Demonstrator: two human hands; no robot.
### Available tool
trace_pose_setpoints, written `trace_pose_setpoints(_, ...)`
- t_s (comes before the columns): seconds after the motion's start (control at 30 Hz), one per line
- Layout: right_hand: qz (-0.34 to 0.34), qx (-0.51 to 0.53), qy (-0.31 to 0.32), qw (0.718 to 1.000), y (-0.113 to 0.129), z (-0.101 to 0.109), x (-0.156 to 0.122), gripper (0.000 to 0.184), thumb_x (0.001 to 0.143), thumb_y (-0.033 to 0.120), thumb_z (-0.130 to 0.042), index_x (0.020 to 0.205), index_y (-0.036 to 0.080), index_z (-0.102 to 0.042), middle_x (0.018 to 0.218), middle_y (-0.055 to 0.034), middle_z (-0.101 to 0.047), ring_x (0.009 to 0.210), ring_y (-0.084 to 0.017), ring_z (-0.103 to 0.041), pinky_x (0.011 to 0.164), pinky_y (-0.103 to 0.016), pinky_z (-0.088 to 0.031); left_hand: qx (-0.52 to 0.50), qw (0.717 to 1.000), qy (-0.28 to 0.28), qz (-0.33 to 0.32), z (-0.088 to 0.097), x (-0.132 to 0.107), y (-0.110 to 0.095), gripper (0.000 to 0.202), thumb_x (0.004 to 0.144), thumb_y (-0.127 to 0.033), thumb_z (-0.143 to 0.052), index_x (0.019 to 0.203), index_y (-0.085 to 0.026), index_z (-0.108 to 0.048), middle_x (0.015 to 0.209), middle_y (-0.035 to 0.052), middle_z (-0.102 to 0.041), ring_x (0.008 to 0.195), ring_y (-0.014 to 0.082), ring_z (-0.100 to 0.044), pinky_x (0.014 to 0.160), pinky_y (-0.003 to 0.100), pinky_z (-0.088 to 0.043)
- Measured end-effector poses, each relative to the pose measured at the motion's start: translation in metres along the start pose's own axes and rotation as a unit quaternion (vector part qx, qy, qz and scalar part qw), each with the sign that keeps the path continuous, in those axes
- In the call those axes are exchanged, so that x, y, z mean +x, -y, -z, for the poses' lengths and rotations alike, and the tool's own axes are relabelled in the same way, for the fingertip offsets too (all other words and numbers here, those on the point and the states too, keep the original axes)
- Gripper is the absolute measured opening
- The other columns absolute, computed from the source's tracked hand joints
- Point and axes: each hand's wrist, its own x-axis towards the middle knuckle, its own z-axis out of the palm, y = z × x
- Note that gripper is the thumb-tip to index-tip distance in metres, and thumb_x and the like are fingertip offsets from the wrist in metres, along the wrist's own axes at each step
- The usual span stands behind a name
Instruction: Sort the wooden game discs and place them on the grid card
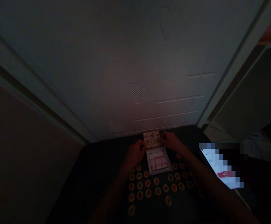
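The scene is very dim. On a dark table [98, 174] my left hand [135, 153] and my right hand [171, 141] grip the two sides of a small patterned box [152, 139] standing at the far edge, fingers curled on it. Just in front of the box lies a folded white sheet with red lines [158, 161]. Several round wooden game discs [147, 186] with red and dark markings lie spread over the table between my forearms.
A pale door with heart shapes [138, 92] rises right behind the table. A lit screen [221, 166] glows at the table's right edge. A wall stands on the left, a cabinet on the right.
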Motion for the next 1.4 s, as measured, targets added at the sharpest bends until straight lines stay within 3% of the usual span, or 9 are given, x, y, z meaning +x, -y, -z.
trace_pose_setpoints(0.23, -0.006, 0.018, -0.004, 1.0, -0.005, -0.007, 0.001, 0.005, 0.089, 0.022, -0.064, 0.088, 0.017, -0.067, 0.089, -0.0054, -0.074, 0.079, -0.015, -0.065, 0.066, -0.023, -0.038, -0.025, 1.0, -0.003, -0.007, -0.006, 0.006, -0.004, 0.007, 0.094, -0.022, -0.058, 0.095, -0.021, -0.066, 0.097, 0.005, -0.076, 0.089, 0.0169, -0.072, 0.076, 0.025, -0.049)
trace_pose_setpoints(0.47, -0.014, 0.028, -0.002, 1.0, -0.009, 0.002, -0.015, 0.011, 0.091, 0.026, -0.063, 0.093, 0.017, -0.068, 0.093, -0.0063, -0.074, 0.084, -0.017, -0.065, 0.071, -0.023, -0.04, -0.046, 0.999, 0.01, -0.007, 0.001, -0.004, -0.002, 0.008, 0.092, -0.027, -0.062, 0.097, -0.022, -0.066, 0.097, 0.0042, -0.077, 0.087, 0.0176, -0.073, 0.073, 0.025, -0.051)
trace_pose_setpoints(0.73, 0.009, 0.047, 0.015, 0.999, -0.004, 0.005, -0.03, 0.004, 0.086, 0.018, -0.066, 0.089, 0.017, -0.069, 0.093, -0.0046, -0.075, 0.085, -0.016, -0.066, 0.074, -0.022, -0.043, -0.062, 0.998, 0.012, -0.012, -0.007, -0.005, -0.005, 0.007, 0.09, -0.017, -0.062, 0.093, -0.022, -0.065, 0.096, 0.0021, -0.077, 0.088, 0.0155, -0.073, 0.074, 0.024, -0.052)
trace_pose_setpoints(0.87, 0.015, 0.061, -0.003, 0.998, -0.003, 0.012, -0.04, 0.007, 0.088, 0.022, -0.064, 0.092, 0.018, -0.069, 0.095, -0.0048, -0.074, 0.086, -0.017, -0.067, 0.077, -0.024, -0.045, -0.06, 0.998, -0.012, -0.01, 0.003, -0.005, 0.003, 0.011, 0.092, -0.02, -0.059, 0.101, -0.022, -0.063, 0.1, 0.0033, -0.075, 0.088, 0.0161, -0.073, 0.076, 0.025, -0.053)
trace_pose_setpoints(1.0, 0.006, 0.089, -0.025, 0.996, -0.014, 0.026, -0.077, 0.019, 0.094, 0.033, -0.056, 0.099, 0.02, -0.068, 0.093, -0.004, -0.074, 0.082, -0.017, -0.068, 0.072, -0.025, -0.048, -0.036, 0.995, -0.097, 0.012, 0.029, -0.011, 0.033, 0.019, 0.095, -0.033, -0.054, 0.108, -0.023, -0.062, 0.103, 0.0045, -0.075, 0.09, 0.0193, -0.072, 0.082, 0.031, -0.054)
trace_pose_setpoints(1.03, -0.005, 0.121, -0.045, 0.992, -0.019, 0.028, -0.09, 0.021, 0.095, 0.036, -0.055, 0.099, 0.021, -0.069, 0.091, -0.0038, -0.074, 0.079, -0.018, -0.069, 0.07, -0.026, -0.049, -0.03, 0.991, -0.128, 0.019, 0.034, -0.013, 0.043, 0.022, 0.095, -0.036, -0.053, 0.11, -0.023, -0.062, 0.101, 0.0045, -0.075, 0.091, 0.02, -0.072, 0.084, 0.032, -0.054)
trace_pose_setpoints(1.13, -0.029, 0.173, -0.119, 0.977, -0.036, 0.025, -0.135, 0.027, 0.094, 0.044, -0.055, 0.102, 0.023, -0.07, 0.094, -0.0042, -0.075, 0.083, -0.02, -0.07, 0.072, -0.029, -0.052, -0.034, 0.988, -0.151, 0.013, 0.041, -0.024, 0.077, 0.03, 0.096, -0.043, -0.05, 0.114, -0.023, -0.062, 0.106, 0.0053, -0.075, 0.098, 0.0216, -0.071, 0.092, 0.036, -0.054)
trace_pose_setpoints(1.27, -0.06, 0.186, -0.202, 0.96, -0.055, 0.0, -0.195, 0.028, 0.095, 0.047, -0.054, 0.099, 0.024, -0.069, 0.102, -0.006, -0.074, 0.095, -0.024, -0.07, 0.083, -0.035, -0.055, -0.005, 0.987, -0.16, -0.018, 0.029, -0.042, 0.113, 0.032, 0.094, -0.046, -0.051, 0.111, -0.023, -0.065, 0.111, 0.0069, -0.073, 0.105, 0.0242, -0.067, 0.097, 0.04, -0.053)
trace_pose_setpoints(1.4, -0.107, 0.164, -0.266, 0.944, -0.069, -0.034, -0.246, 0.029, 0.092, 0.051, -0.057, 0.101, 0.026, -0.069, 0.101, -0.007, -0.075, 0.092, -0.027, -0.072, 0.078, -0.037, -0.058, 0.045, 0.982, -0.163, -0.089, 0.018, -0.054, 0.125, 0.025, 0.094, -0.038, -0.052, 0.108, -0.023, -0.066, 0.113, 0.0081, -0.072, 0.111, 0.0263, -0.064, 0.103, 0.046, -0.049)
